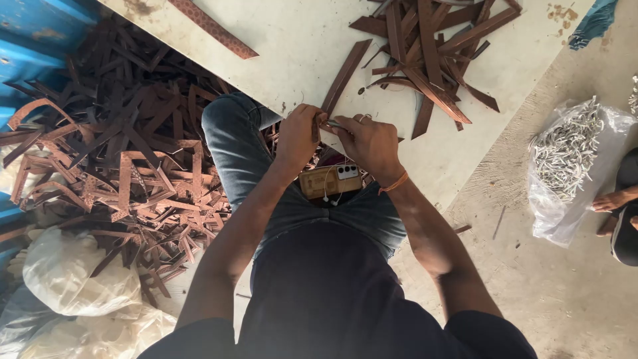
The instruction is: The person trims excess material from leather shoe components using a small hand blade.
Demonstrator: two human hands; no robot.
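My left hand and my right hand meet at the near edge of a pale board. Both grip one brown strap that runs up and away across the board. My left hand pinches the strap's near end. My right hand holds a small metal piece against that same end; what it is I cannot tell. An orange band circles my right wrist. A phone with white earphones lies on my lap just below the hands.
A heap of brown straps lies on the board's far side. A larger pile of straps covers the floor at left beside white bags. A clear bag of metal parts sits right, near another person's foot.
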